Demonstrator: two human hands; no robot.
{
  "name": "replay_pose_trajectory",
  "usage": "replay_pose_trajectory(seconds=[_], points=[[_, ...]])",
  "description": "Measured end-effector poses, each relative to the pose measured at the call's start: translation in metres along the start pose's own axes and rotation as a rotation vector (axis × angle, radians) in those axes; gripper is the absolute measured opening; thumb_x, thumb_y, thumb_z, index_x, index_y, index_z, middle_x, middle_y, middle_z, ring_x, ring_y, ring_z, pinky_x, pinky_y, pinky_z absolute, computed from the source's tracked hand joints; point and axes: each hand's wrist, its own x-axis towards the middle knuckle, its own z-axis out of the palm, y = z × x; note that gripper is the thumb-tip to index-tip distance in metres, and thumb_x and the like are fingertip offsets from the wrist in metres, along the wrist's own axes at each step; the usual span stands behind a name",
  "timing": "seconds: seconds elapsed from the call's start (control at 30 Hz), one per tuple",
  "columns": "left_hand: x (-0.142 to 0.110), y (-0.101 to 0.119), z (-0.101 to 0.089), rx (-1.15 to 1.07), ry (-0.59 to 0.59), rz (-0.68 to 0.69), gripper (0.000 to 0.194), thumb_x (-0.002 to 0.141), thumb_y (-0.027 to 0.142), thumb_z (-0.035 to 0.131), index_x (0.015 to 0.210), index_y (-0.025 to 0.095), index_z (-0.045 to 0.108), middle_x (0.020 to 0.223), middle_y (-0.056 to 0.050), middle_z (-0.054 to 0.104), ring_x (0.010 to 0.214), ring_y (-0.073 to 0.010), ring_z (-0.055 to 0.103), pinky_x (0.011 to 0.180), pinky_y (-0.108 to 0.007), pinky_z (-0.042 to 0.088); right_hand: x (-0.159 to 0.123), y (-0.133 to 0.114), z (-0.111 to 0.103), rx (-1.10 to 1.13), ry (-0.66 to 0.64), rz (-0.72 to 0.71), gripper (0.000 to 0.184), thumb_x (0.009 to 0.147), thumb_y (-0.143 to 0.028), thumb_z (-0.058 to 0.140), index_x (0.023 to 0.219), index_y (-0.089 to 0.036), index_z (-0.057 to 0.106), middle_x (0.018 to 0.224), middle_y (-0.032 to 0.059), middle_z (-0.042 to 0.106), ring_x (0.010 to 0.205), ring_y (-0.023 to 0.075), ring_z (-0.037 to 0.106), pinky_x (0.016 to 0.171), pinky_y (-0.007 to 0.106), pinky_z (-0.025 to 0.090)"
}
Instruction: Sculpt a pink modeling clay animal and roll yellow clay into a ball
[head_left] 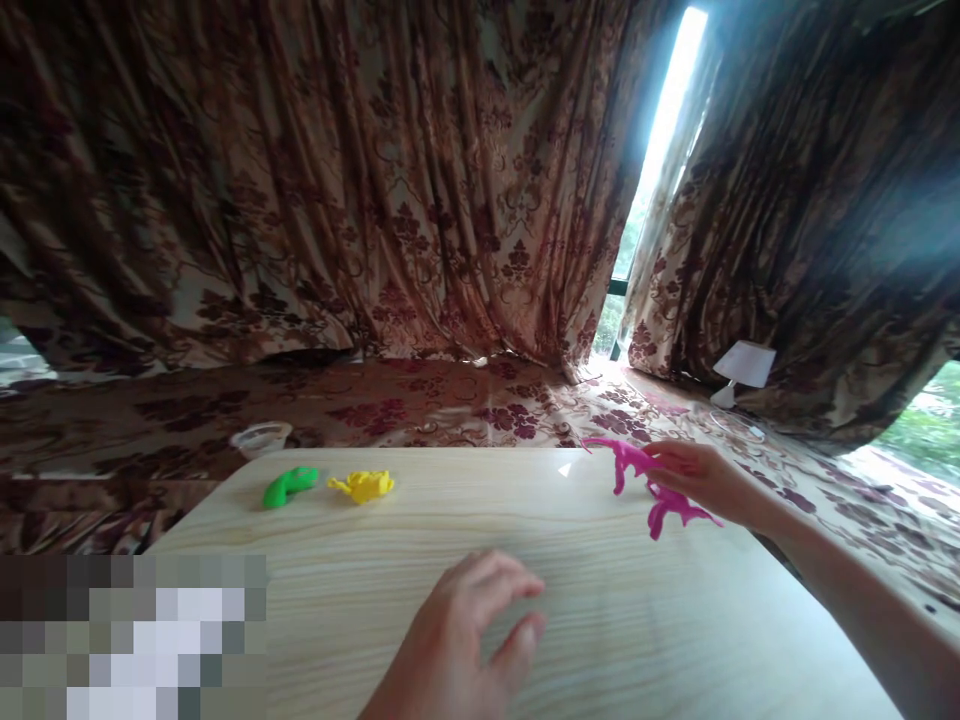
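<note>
So the bench (pixel 345 580) is pale, light-coloured wood with fine grain lines running pretty much side to side, and the far corner on the left is nicely rounded. Over toward that corner there's a bright green curved thing (pixel 289 487) lying on top, kinda bent like a hook. Just to the right of it, not touching, sits a yellow toy (pixel 365 486), lumpy with a thin bit poking out to the left. Near the far edge, right of centre, there's also a small white triangle (pixel 564 469), can't tell if it's a scrap or just light. Near left part's pixelated, sorry.
</note>
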Motion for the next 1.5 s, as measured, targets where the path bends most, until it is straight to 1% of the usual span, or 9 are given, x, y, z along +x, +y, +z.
replay_pose_trajectory(seconds=[0.1,0.17,0.3,0.47,0.77,0.97,1.07,1.23,1.5], points=[[0.060,0.010,-0.007,-0.182,-0.011,-0.126,0.023,0.081,0.033,0.052,0.084,0.017,0.068,0.086,-0.004,0.068,0.083,-0.0177,0.060,0.079,-0.027,0.045,-0.017,-0.013,-0.004,0.258,-0.019,-0.105,0.040,0.081,-0.044,0.058,0.110,-0.017,0.060,0.090,0.0071,0.069,0.075,0.0223,0.064,0.061,0.032,0.053],[0.091,0.008,0.001,-0.329,-0.032,-0.188,0.034,0.081,0.043,0.050,0.075,0.014,0.066,0.073,-0.003,0.065,0.072,-0.0170,0.058,0.069,-0.027,0.044,-0.024,-0.022,-0.006,0.225,-0.001,-0.112,0.036,0.082,-0.042,0.058,0.110,-0.020,0.061,0.089,0.0054,0.068,0.074,0.0216,0.063,0.062,0.033,0.053],[0.117,0.004,0.028,-0.397,-0.047,-0.203,0.041,0.081,0.051,0.048,0.077,0.013,0.065,0.070,-0.002,0.063,0.069,-0.0146,0.055,0.065,-0.025,0.042,-0.032,-0.032,-0.011,0.140,0.008,-0.110,0.031,0.083,-0.042,0.057,0.108,-0.024,0.062,0.086,0.0024,0.068,0.072,0.0196,0.061,0.060,0.030,0.050],[0.122,0.005,0.043,-0.493,-0.036,-0.232,0.031,0.074,0.040,0.063,0.085,0.012,0.068,0.074,-0.003,0.065,0.069,-0.0138,0.056,0.066,-0.024,0.042,-0.033,-0.025,-0.013,0.163,-0.005,-0.067,0.030,0.083,-0.043,0.056,0.105,-0.025,0.064,0.087,0.0013,0.068,0.073,0.0189,0.061,0.061,0.027,0.050],[0.123,-0.006,0.036,-0.454,-0.108,-0.237,0.031,0.074,0.034,0.064,0.100,0.017,0.068,0.093,-0.005,0.071,0.084,-0.0173,0.060,0.077,-0.026,0.044,-0.029,-0.017,-0.014,0.325,-0.100,-0.014,0.033,0.080,-0.043,0.060,0.105,-0.022,0.065,0.093,0.0045,0.069,0.080,0.0211,0.065,0.064,0.026,0.052],[0.128,-0.005,0.036,-0.492,-0.113,-0.273,0.021,0.076,0.032,0.062,0.087,0.016,0.071,0.082,-0.003,0.070,0.078,-0.0142,0.059,0.073,-0.023,0.042,-0.027,-0.015,-0.014,0.331,-0.158,-0.025,0.028,0.082,-0.040,0.059,0.102,-0.022,0.065,0.091,0.0038,0.068,0.080,0.0197,0.064,0.066,0.026,0.052],[0.131,-0.007,0.035,-0.495,-0.116,-0.268,0.026,0.077,0.035,0.061,0.094,0.016,0.069,0.087,-0.004,0.070,0.083,-0.0150,0.060,0.077,-0.024,0.043,-0.028,-0.005,-0.008,0.455,-0.192,-0.010,0.032,0.082,-0.039,0.059,0.108,-0.021,0.061,0.093,0.0058,0.067,0.084,0.0212,0.064,0.069,0.029,0.053],[0.131,-0.011,0.029,-0.370,0.021,-0.198,0.034,0.082,0.039,0.055,0.109,0.020,0.062,0.109,-0.004,0.066,0.100,-0.0166,0.056,0.089,-0.028,0.039,-0.045,0.011,0.002,0.669,-0.108,0.093,0.055,0.083,-0.041,0.057,0.132,-0.025,0.038,0.099,0.0077,0.064,0.073,0.0180,0.061,0.056,0.028,0.051],[0.123,-0.009,0.040,-0.238,-0.025,-0.104,0.021,0.082,0.032,0.054,0.091,0.020,0.068,0.096,-0.003,0.066,0.089,-0.0154,0.059,0.078,-0.025,0.042,-0.079,0.028,-0.004,0.558,-0.050,0.205,0.048,0.088,-0.046,0.048,0.132,-0.030,0.035,0.091,0.0031,0.061,0.060,0.0120,0.054,0.048,0.023,0.045]])
